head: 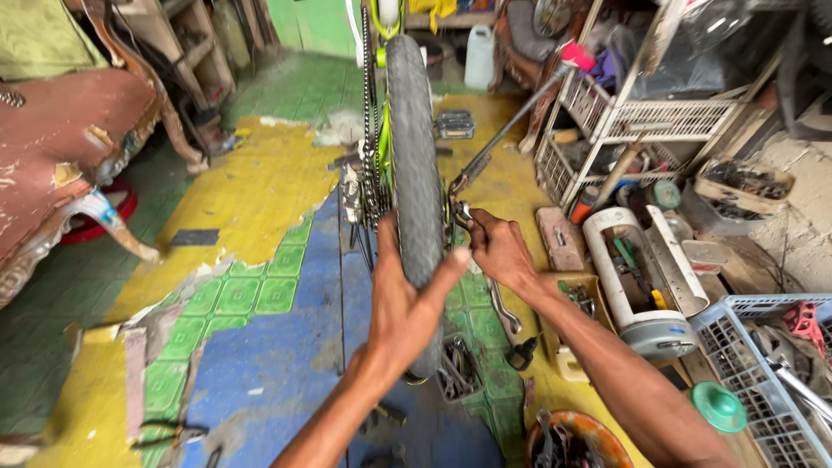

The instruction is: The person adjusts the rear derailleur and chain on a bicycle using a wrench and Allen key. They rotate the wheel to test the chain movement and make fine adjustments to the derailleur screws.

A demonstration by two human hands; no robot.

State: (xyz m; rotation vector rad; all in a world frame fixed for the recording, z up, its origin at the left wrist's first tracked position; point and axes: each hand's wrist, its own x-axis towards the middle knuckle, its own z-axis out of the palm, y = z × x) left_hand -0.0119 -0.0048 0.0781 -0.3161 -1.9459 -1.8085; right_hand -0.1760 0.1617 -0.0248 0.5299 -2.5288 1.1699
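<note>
The left hand (406, 299) grips the upright bicycle tyre (414, 165) from the near side; the right hand (497, 249) closes on a wrench (462, 214) at the axle. Tool trays (646, 277) and a blue crate (763, 381) crowd the right.

Both forearms are bare, without sleeves, and neither the left hand (400, 305) nor the right hand (497, 250) wears gloves.

White jug (479, 55) — green lid (718, 406), blue crate (756, 381) right.
</note>
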